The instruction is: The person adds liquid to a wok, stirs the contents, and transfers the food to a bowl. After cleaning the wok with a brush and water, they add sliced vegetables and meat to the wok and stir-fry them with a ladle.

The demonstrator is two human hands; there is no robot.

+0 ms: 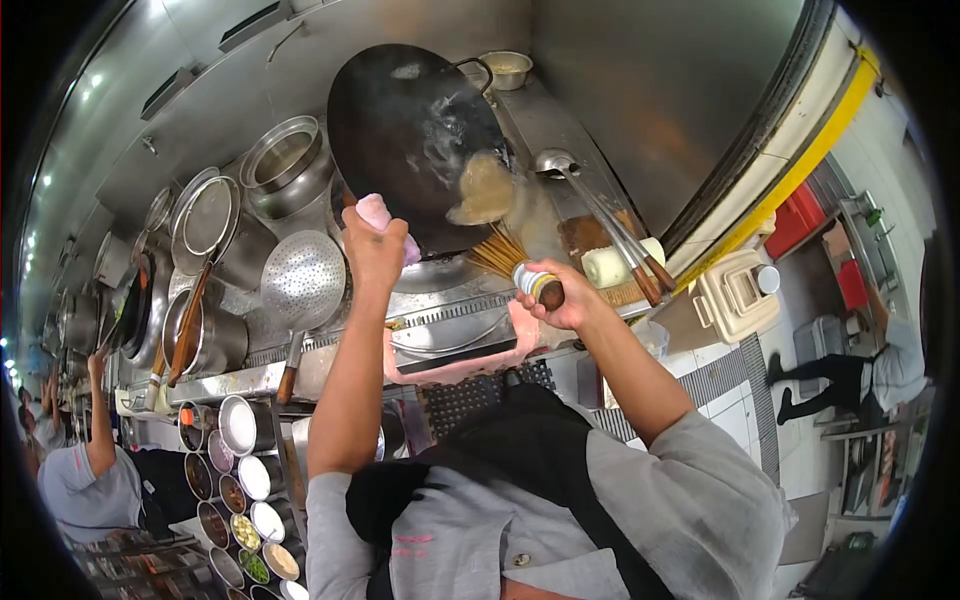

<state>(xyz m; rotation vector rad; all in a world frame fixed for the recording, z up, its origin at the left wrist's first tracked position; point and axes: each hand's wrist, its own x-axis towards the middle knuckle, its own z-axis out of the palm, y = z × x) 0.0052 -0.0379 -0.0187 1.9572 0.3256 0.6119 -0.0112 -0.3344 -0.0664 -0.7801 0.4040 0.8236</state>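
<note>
The left hand (372, 250) is closed around a pink cloth (385, 218) wrapped on the handle of the big black wok (415, 140), which sits tipped on the burner with murky water (485, 188) pooled at its low side. The right hand (560, 295) grips the wooden handle of a bamboo brush (500, 255), its bristles fanned at the wok's lower rim. To scrub well, the judgement here is to keep the wok tilted firmly with the cloth grip and sweep the bristles in circles through the water, pushing the slurry toward the low rim without splashing. Room is tight: two ladles (600, 210) lie just beside the brush on the right, their handles near the right wrist, and a perforated skimmer (303, 280) leans just left of the left forearm. A steel pot (285, 165) stands near the wok's left edge. The steel surface (450, 330) ends at a front lip close to the body, and seasoning bowls (240, 470) sit low on the left.
</note>
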